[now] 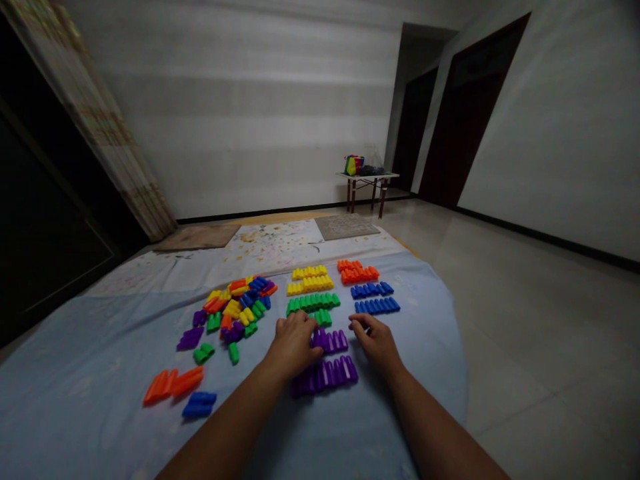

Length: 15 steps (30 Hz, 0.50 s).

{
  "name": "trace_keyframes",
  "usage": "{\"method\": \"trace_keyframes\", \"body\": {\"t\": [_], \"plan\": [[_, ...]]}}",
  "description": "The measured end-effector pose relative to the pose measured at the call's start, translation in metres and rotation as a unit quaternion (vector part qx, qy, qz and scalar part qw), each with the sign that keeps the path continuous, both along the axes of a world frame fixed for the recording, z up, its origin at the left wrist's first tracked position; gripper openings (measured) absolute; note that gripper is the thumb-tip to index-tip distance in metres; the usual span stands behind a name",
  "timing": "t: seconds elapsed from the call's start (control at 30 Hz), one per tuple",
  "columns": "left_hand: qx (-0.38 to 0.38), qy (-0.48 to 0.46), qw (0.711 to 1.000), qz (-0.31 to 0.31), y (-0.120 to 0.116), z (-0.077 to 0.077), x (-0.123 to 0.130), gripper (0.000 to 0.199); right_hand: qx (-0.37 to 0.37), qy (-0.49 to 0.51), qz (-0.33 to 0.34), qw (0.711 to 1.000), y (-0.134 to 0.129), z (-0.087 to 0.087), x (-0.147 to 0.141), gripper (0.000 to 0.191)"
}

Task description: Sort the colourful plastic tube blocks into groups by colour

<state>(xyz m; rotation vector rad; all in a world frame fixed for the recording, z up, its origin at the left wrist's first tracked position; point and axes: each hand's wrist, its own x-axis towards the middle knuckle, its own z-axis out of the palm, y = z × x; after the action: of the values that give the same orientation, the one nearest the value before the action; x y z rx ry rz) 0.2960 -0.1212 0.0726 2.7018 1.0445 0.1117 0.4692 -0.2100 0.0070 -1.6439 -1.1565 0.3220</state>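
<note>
Small bullet-shaped plastic pieces lie in rows by colour on a light blue cloth [240, 440]. My left hand [295, 343] rests at the left end of the upper purple row [334, 341], its bent fingers and thumb around the end pieces, some of which it hides. It also covers part of the shorter green row [323, 318]. Just right of the purple pieces hovers my right hand [377, 341], fingers loosely curled, a gap between thumb and forefinger and nothing visible in them. Below lies another purple row [333, 375].
Left of my hands spreads a mixed pile [243, 307]. Nearer me are orange pieces [173, 385] and blue pieces [199, 405]. Yellow rows [310, 283], orange rows [357, 272] and blue rows [376, 305] lie farther off. A small table [367, 177] stands by the wall.
</note>
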Motion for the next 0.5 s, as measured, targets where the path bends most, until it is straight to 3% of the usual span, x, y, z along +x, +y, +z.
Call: {"method": "trace_keyframes", "body": {"t": [0.27,0.43,0.5], "plan": [[0.011,0.054,0.998,0.025,0.001,-0.005,-0.001,0.04,-0.001,0.0,0.004,1.0,0.001,-0.001,0.0,0.028],[-0.019,-0.028,0.999,0.043,0.002,-0.006,-0.011,0.053,-0.005,-0.005,0.008,1.0,-0.001,-0.001,0.0,0.03],[-0.023,-0.083,0.995,0.056,0.006,-0.004,-0.022,0.049,-0.01,0.0,0.006,1.0,-0.002,-0.002,0.0,0.032]]}}
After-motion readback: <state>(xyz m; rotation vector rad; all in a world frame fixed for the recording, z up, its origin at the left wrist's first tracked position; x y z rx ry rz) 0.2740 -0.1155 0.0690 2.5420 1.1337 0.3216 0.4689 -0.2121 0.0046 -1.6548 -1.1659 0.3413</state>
